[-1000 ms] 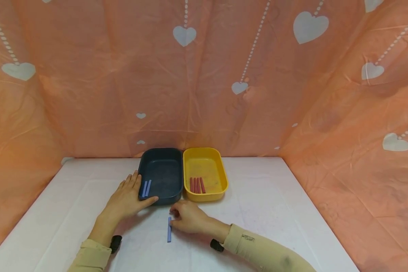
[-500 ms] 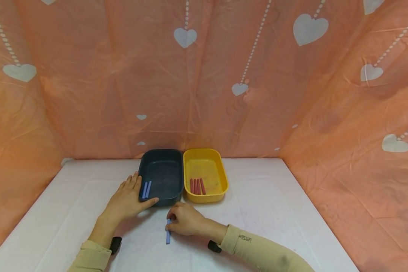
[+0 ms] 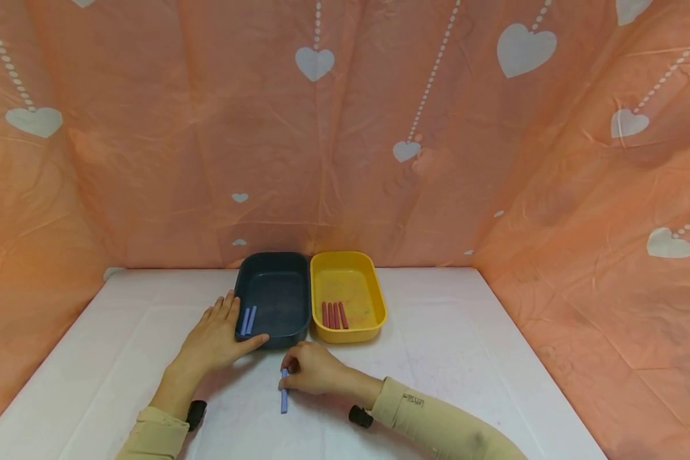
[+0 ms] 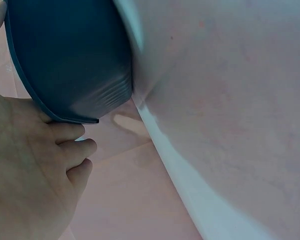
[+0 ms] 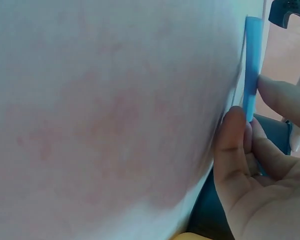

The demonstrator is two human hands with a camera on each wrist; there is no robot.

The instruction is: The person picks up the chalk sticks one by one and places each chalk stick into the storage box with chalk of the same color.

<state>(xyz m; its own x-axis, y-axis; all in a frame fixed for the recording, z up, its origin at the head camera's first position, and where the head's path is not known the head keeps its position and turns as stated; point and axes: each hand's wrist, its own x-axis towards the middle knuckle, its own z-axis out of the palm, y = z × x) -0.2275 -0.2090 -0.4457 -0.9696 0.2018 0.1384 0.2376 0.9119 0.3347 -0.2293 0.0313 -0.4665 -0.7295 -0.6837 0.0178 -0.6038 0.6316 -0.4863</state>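
My left hand [image 3: 214,332] rests against the dark blue tray [image 3: 273,259], its fingers along the left side and the thumb at the front rim. In the left wrist view the fingers [image 4: 72,152] lie fairly straight beside the tray's wall. Two blue chalk sticks [image 3: 248,321] lie in that tray's front left corner. In front of the trays, my right hand [image 3: 316,369] pinches another blue chalk stick [image 3: 284,401] near its far end. The right wrist view has the thumb against the side of this chalk [image 5: 253,65] and the fingertips around its end.
A yellow tray [image 3: 379,291] stands right beside the dark one, with several red chalk sticks [image 3: 335,315] at its front. Both trays sit at the back of the white-covered table [image 3: 448,364], before an orange curtain [image 3: 345,160] with white hearts.
My right hand has shifted slightly left and its fingers have closed on the blue chalk stick, which has barely moved. The left hand stays on the dark tray.
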